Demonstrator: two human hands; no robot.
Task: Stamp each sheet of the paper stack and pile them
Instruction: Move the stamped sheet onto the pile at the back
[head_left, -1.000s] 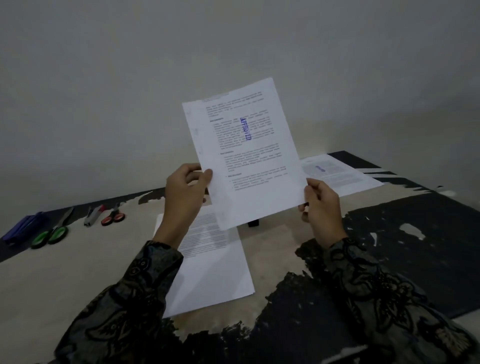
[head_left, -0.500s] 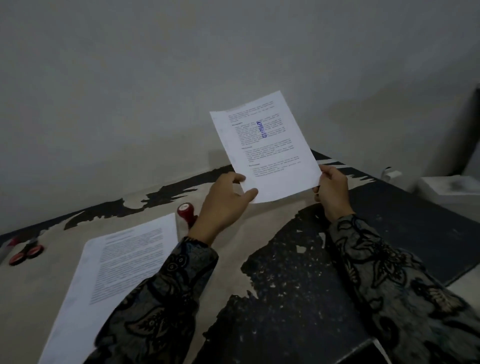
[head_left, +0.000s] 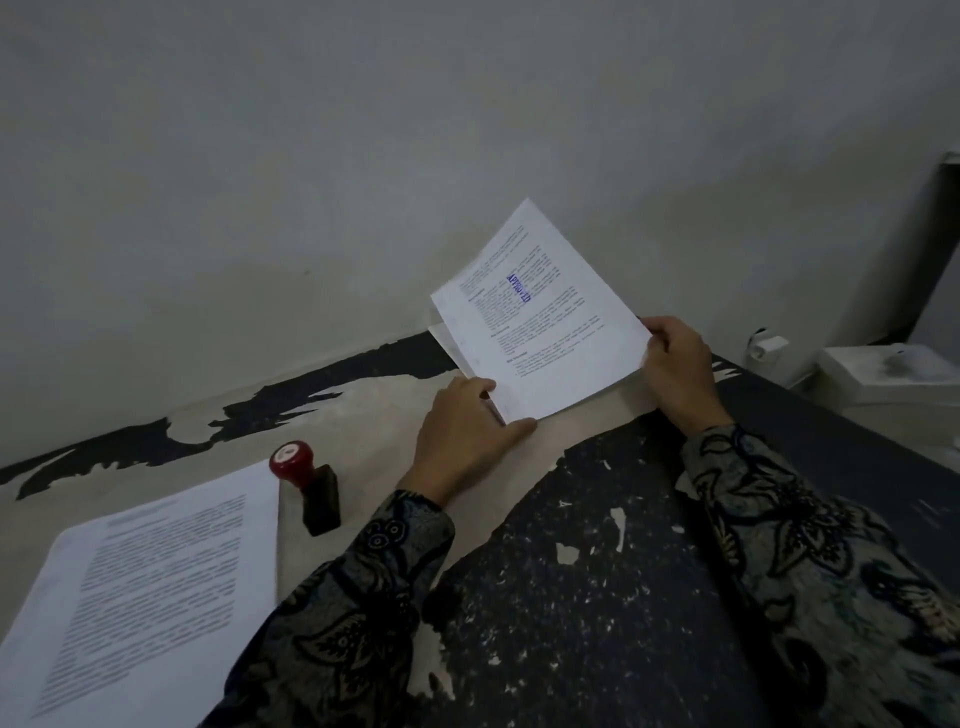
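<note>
— How far along? — Left hand and right hand pinch a stamped sheet beyond the rubber stamp, above the finished pile; the unstamped stack beside the stamp remains.

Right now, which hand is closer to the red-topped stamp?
Left. The left hand grips the stamped sheet just right of the stamp; the right hand holds the sheet's far edge.

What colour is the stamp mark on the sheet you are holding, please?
Blue, on the held sheet, seen in the head view.
</note>
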